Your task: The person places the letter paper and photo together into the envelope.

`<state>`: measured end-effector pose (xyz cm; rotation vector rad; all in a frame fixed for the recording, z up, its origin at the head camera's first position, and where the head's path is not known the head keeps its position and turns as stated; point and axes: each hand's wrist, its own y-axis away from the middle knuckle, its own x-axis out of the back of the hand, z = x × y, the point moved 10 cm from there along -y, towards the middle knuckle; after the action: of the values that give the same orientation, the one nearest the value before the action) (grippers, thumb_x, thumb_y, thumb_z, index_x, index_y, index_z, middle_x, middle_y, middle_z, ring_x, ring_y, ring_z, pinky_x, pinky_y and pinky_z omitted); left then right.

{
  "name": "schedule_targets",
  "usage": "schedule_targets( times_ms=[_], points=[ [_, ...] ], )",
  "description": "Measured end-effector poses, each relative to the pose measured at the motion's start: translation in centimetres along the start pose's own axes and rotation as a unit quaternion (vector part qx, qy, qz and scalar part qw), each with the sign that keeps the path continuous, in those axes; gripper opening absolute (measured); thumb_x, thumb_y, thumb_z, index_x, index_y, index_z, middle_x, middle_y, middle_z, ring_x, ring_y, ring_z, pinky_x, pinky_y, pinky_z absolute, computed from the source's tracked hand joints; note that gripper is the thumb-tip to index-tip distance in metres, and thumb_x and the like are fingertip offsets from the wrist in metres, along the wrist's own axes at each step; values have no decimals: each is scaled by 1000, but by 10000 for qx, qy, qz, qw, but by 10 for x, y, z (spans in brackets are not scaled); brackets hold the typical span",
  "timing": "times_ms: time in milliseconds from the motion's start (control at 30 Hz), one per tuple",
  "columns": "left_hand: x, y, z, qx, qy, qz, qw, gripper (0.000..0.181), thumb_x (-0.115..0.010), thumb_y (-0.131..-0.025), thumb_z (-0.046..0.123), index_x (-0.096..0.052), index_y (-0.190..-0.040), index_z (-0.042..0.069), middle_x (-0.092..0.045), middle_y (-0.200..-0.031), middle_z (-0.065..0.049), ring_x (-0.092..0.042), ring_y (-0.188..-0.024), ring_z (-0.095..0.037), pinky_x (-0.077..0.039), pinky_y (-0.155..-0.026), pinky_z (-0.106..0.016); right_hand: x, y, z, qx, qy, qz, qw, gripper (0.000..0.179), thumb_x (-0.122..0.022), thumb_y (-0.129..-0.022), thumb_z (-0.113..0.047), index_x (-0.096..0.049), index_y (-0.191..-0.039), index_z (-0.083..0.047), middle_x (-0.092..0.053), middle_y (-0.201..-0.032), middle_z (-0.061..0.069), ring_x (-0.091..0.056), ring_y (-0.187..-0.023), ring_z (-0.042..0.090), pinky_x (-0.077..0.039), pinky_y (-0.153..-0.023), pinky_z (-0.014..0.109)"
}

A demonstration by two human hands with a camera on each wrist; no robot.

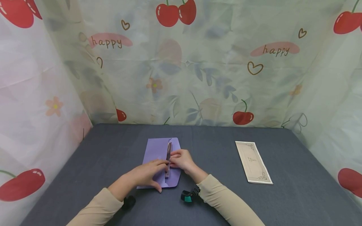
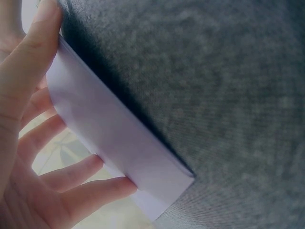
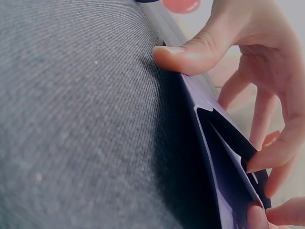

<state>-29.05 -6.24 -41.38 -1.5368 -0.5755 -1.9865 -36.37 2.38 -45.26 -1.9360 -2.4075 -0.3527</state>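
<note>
Beige sleeves (image 1: 229, 201) are reaching over the ribbed, cloth-covered counter (image 1: 209, 150), where a smooth purple envelope (image 1: 156, 151) is lying; the left hand (image 1: 147, 172) is resting spread across it, the right hand (image 1: 183, 160) pinching a thin card (image 1: 169, 150) at its slit.

A dark grey table (image 1: 215, 138) spreads across the lower part of the head view. On it, at the right of the frame, a beige paper (image 1: 253, 161) with an ornate printed border lies slightly slanted. A pale curtain (image 1: 135, 72) fills the top and both sides, printed with red cherries (image 1: 167, 15), leaves, flowers, hearts and, upper left and upper right, "happy".
</note>
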Motion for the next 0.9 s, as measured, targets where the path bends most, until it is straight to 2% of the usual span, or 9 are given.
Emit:
schedule_targets(
  times_ms=[167,600,900],
  points=[
    [1,0,1,-78,-48,51,9999,58,-79,-67,43,-55,-110,12,-48,-138,-11,-47,-125,-26,-41,-102,-43,-3,-4,4,-14,9,-32,10000,26,-57,-85,6,-57,-110,12,-67,-99,27,-64,-69,10,-58,-66,29],
    [-1,0,-1,-36,-41,25,10000,58,-78,-67,44,-54,-110,12,-48,-138,-11,-47,-126,-26,-41,-102,-43,-7,-6,4,-1,-42,-23,10000,25,-56,-84,8,-57,-107,14,-69,-93,24,-62,-66,9,-57,-63,27],
    [0,1,-1,-45,-28,58,10000,58,-78,-67,43,-55,-110,12,-48,-138,-11,-47,-125,-26,-41,-102,-42,-7,-6,5,-41,13,-13,10000,25,-56,-84,6,-58,-109,13,-68,-98,26,-65,-70,12,-57,-64,28]
  ],
)
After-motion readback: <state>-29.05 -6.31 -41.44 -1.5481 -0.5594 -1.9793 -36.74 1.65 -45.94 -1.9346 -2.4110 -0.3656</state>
